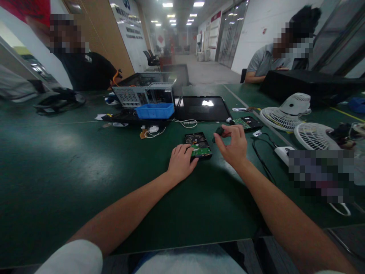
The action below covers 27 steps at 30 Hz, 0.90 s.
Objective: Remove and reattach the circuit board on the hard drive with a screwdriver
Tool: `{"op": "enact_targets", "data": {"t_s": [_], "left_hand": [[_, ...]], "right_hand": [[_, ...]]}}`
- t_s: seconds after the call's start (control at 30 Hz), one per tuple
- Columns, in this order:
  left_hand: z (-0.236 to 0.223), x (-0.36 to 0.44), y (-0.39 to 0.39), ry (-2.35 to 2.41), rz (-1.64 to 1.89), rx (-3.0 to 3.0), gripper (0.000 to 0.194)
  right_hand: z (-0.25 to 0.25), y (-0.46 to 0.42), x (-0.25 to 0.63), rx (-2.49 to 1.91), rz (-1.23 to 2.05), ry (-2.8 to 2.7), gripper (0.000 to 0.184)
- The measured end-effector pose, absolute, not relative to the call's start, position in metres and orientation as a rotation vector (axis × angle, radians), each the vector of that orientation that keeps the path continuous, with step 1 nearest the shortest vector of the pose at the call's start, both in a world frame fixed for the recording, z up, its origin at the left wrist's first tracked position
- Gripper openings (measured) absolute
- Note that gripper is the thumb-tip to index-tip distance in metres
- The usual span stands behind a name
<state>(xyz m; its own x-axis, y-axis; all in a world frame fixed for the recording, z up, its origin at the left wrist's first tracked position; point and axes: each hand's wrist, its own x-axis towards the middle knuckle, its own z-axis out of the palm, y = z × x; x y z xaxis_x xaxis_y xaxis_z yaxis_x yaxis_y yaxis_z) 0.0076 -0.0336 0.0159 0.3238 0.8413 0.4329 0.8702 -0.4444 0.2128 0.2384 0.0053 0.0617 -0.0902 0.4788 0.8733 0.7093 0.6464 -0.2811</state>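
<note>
A hard drive lies flat on the table in front of me, its green circuit board facing up. My left hand holds it at its left side, fingers over the top and thumb by the near edge. Just to the right and a little above the table, my right hand pinches a small dark tool between thumb and fingers. It looks like a short, thick-handled screwdriver; its tip is hard to make out and appears apart from the drive.
Beyond the drive stand an open computer case, a blue bin and a black panel. Another drive lies right of my right hand. Farther right are white fans, a power strip and cables. Two people sit across the table.
</note>
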Motion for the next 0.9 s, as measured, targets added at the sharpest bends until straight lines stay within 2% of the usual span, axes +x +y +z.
{"op": "enact_targets", "data": {"t_s": [0.6,0.9], "left_hand": [[0.0162,0.0068,-0.0338,-1.623,-0.773,-2.511,0.038],[0.0165,0.0064,-0.0341,-1.612,-0.764,-2.509,0.038]], "right_hand": [[0.0612,0.0058,0.2382,-0.942,-0.266,-1.700,0.027],[0.0582,0.0076,0.2385,-0.920,-0.170,-1.732,0.034]]}}
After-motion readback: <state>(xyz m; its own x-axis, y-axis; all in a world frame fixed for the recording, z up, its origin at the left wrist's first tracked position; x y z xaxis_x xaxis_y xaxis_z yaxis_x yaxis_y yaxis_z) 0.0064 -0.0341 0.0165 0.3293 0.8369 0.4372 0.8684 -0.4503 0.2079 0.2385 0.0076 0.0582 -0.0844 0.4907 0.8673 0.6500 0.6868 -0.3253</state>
